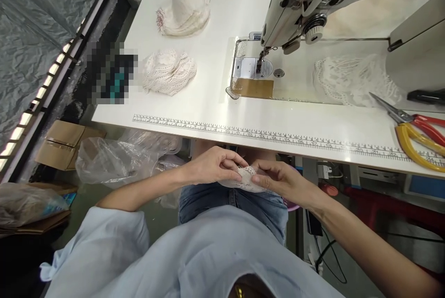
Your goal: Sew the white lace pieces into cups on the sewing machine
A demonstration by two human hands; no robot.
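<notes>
Over my lap, just in front of the table edge, a small piece of white lace [247, 178] is stretched between both hands. My left hand [217, 166] pinches its left side between thumb and fingers. On the right side, my right hand [278, 178] grips it the same way, thumb on top. Part of the lace is hidden behind the fingers. A heap of white lace [170, 72] lies on the table at the left. Another white lace bundle [354, 78] rests beneath the sewing machine [295, 10] arm at the right.
A white fabric piece with a rounded crown [189, 6] sits at the back left of the table [208, 108]. Yellow-and-red-handled scissors [413, 126] lie at the right edge. A printed ruler [243, 132] runs along the front. Cardboard boxes [62, 142] and plastic bags [114, 159] are on the floor.
</notes>
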